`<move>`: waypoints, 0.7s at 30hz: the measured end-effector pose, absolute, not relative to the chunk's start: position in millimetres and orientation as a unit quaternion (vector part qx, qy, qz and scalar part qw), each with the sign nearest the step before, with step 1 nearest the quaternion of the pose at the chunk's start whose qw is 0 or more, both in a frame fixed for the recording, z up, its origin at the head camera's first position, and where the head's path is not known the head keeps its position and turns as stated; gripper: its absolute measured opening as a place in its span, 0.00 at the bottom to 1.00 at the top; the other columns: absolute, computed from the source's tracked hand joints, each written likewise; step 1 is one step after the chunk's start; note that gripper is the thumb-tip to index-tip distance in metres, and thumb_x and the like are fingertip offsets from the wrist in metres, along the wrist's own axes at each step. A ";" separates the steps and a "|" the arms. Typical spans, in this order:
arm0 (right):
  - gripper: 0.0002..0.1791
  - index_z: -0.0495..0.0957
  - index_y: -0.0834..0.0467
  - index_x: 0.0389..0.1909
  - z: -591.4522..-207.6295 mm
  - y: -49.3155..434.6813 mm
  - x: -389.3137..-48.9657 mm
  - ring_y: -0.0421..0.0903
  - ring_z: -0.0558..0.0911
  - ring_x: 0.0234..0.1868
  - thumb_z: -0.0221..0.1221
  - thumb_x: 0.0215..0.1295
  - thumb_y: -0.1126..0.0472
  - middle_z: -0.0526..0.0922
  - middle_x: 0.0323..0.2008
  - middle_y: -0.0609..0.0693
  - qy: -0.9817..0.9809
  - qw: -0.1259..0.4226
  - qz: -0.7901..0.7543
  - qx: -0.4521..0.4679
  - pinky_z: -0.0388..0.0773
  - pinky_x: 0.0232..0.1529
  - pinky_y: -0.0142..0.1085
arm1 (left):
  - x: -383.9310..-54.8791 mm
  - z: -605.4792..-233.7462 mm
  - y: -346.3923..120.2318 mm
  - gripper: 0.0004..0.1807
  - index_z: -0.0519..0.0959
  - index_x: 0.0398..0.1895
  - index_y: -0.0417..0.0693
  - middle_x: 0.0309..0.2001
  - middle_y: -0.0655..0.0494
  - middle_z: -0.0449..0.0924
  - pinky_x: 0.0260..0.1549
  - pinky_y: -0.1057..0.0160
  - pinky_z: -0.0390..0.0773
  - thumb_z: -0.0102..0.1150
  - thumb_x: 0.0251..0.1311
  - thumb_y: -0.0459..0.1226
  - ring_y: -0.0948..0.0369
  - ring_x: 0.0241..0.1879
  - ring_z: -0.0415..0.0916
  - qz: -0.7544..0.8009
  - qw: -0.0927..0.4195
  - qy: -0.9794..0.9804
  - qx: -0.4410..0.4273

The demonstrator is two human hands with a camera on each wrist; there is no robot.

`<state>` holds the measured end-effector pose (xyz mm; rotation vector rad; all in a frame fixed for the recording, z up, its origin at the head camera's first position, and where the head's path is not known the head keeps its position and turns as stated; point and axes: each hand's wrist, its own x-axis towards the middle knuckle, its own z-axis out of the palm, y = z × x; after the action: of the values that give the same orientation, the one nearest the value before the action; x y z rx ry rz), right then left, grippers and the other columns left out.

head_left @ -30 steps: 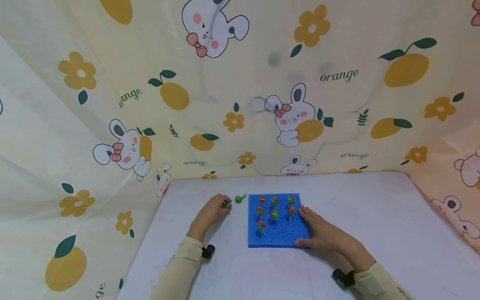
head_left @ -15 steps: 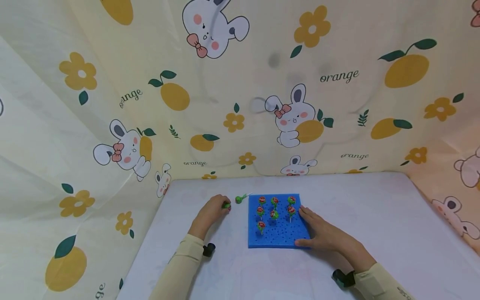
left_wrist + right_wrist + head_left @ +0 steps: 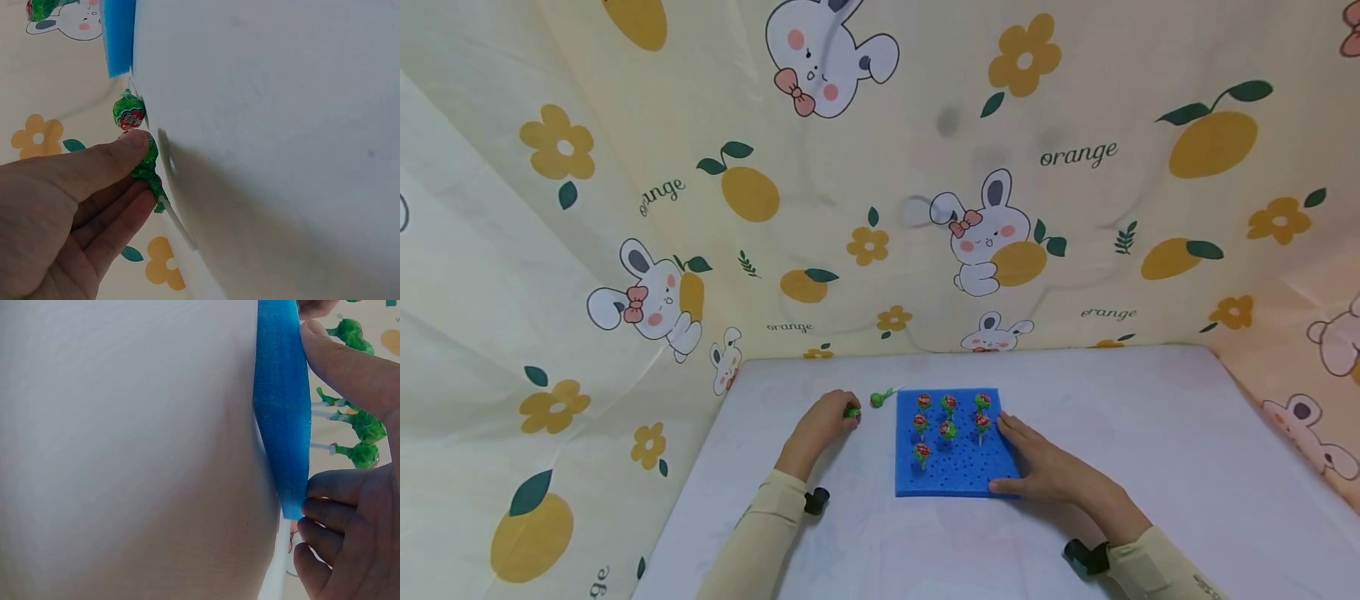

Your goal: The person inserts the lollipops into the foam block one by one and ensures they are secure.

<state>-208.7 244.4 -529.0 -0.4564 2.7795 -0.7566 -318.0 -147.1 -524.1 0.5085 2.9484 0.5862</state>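
Observation:
At the left of the head view, my left hand (image 3: pixel 820 423) pinches a green-wrapped lollipop (image 3: pixel 147 161) between thumb and fingers, low over the white table. Its white stick points away from the fingertips in the left wrist view. Just beyond it lies another green lollipop (image 3: pixel 877 400), beside the blue foam board (image 3: pixel 955 479). Several lollipops stand upright in holes of that board, toward its back and left. My right hand (image 3: pixel 1052 468) rests at the board's right edge, thumb near the front corner and fingers extended along the side, as the right wrist view (image 3: pixel 362 537) also shows.
The white table (image 3: pixel 880 550) reaches back to a cream curtain (image 3: pixel 865 150) printed with rabbits, oranges and flowers. Small holes dot the board's front and right part. Each wrist wears a small dark camera.

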 end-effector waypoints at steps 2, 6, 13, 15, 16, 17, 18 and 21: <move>0.67 0.53 0.64 0.85 -529.0 244.2 -208.7 0.72 0.51 0.83 0.74 0.58 0.30 0.50 0.85 0.66 0.947 0.112 -0.256 -0.155 0.60 0.76 0.71 | -316.8 -523.8 -147.6 0.12 0.86 0.52 0.43 0.45 0.51 0.84 0.58 0.51 0.84 0.73 0.67 0.32 0.54 0.49 0.83 0.193 0.043 0.966 0.167; 0.67 0.53 0.64 0.85 -528.9 244.1 -208.9 0.72 0.51 0.83 0.74 0.58 0.30 0.50 0.85 0.66 0.948 0.111 -0.254 -0.157 0.60 0.76 0.71 | -312.6 -520.4 -148.0 0.12 0.86 0.52 0.43 0.46 0.51 0.84 0.57 0.51 0.84 0.73 0.68 0.32 0.54 0.50 0.83 0.198 0.039 0.965 0.168; 0.67 0.53 0.64 0.85 -531.0 244.3 -209.5 0.72 0.51 0.83 0.74 0.58 0.31 0.50 0.85 0.66 0.947 0.111 -0.255 -0.159 0.60 0.76 0.70 | -301.0 -509.6 -144.9 0.13 0.85 0.53 0.43 0.46 0.52 0.83 0.55 0.53 0.86 0.73 0.68 0.32 0.56 0.48 0.83 0.219 0.034 0.960 0.173; 0.67 0.53 0.64 0.85 -530.9 244.4 -209.7 0.72 0.51 0.83 0.74 0.58 0.30 0.50 0.85 0.67 0.947 0.110 -0.254 -0.160 0.61 0.76 0.71 | -297.9 -507.3 -144.2 0.13 0.84 0.53 0.43 0.46 0.52 0.83 0.54 0.53 0.86 0.72 0.68 0.31 0.55 0.48 0.84 0.233 0.026 0.954 0.185; 0.67 0.54 0.64 0.85 -531.1 244.6 -209.9 0.72 0.51 0.83 0.74 0.58 0.30 0.50 0.85 0.67 0.947 0.109 -0.254 -0.161 0.61 0.76 0.71 | -296.8 -506.7 -143.8 0.13 0.84 0.53 0.43 0.46 0.52 0.83 0.54 0.53 0.87 0.72 0.68 0.31 0.55 0.48 0.84 0.242 0.024 0.952 0.189; 0.67 0.54 0.64 0.85 -531.2 244.7 -209.9 0.72 0.52 0.83 0.74 0.58 0.30 0.50 0.85 0.66 0.948 0.109 -0.253 -0.162 0.61 0.76 0.70 | -296.0 -506.3 -143.6 0.12 0.84 0.53 0.42 0.46 0.51 0.84 0.53 0.54 0.87 0.72 0.68 0.30 0.55 0.48 0.84 0.248 0.020 0.949 0.195; 0.67 0.54 0.64 0.85 -531.2 244.8 -210.1 0.72 0.52 0.83 0.74 0.58 0.30 0.51 0.85 0.66 0.948 0.107 -0.252 -0.163 0.61 0.76 0.70 | -295.0 -505.2 -143.4 0.12 0.83 0.52 0.42 0.47 0.51 0.84 0.52 0.54 0.87 0.72 0.68 0.30 0.55 0.48 0.85 0.255 0.018 0.945 0.202; 0.67 0.54 0.65 0.85 -531.7 245.2 -210.6 0.72 0.52 0.83 0.74 0.58 0.30 0.51 0.85 0.66 0.948 0.102 -0.250 -0.167 0.61 0.76 0.70 | -292.2 -501.6 -142.2 0.14 0.83 0.55 0.40 0.49 0.49 0.84 0.52 0.54 0.88 0.71 0.68 0.29 0.53 0.49 0.86 0.268 0.015 0.939 0.213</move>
<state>-210.6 245.2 -531.7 -0.4924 2.7989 -0.7394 -292.2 -142.2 -501.6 0.6639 2.9233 0.8340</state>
